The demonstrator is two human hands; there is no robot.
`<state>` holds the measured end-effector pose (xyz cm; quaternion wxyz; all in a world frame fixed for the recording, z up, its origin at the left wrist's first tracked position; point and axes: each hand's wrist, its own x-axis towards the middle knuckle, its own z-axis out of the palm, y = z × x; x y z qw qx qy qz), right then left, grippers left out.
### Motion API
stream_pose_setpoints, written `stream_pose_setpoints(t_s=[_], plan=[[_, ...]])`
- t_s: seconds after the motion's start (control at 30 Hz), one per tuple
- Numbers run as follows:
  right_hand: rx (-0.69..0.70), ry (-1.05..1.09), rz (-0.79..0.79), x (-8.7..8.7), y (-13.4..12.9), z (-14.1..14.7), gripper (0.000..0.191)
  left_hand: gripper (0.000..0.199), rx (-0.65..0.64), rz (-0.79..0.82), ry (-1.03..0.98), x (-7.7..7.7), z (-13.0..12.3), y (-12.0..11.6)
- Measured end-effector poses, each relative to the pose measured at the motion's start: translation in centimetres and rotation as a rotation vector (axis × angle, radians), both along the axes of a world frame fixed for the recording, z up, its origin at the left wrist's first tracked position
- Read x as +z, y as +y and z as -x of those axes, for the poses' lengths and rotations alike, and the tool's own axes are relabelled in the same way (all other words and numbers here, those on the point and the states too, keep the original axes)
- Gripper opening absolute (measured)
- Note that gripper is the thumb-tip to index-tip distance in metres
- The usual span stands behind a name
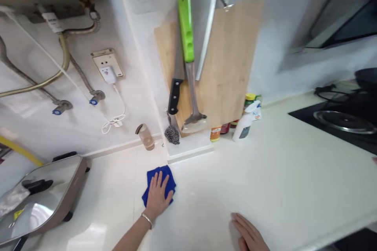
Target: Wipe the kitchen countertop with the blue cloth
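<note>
A blue cloth (149,176) lies on the white countertop (206,188), close to the corner of the wall. My left hand (158,195) is flat on top of the cloth, its fingers spread, and a bracelet circles the wrist. Near the bottom edge of the view, my right hand (247,232) is over the countertop with its fingers stretched out side by side and nothing in it.
An electric pan (70,188) stands at the left, a small bottle (146,137) by the wall. A cutting board (229,62), knives and a green-handled ladle (186,27) hang above a spray bottle (244,125) and jars. A black cooktop (332,121) is at the right.
</note>
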<state>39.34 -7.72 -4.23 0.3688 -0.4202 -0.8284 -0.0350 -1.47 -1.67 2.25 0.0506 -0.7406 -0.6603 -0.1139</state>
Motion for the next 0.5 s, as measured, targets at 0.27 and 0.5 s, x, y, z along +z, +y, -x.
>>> stream_pose_setpoints(t_s=[0.27,0.5], plan=[[-0.075,0.09,0.197,0.9,-0.8,1.0,0.049,0.074,-0.349,0.102,-0.119,-1.2,-15.9,-2.0],[-0.109,0.171,0.196,1.0,-0.7,1.0,0.049,0.069,-0.421,-0.002,-0.151,-1.3,-20.7,-2.6]])
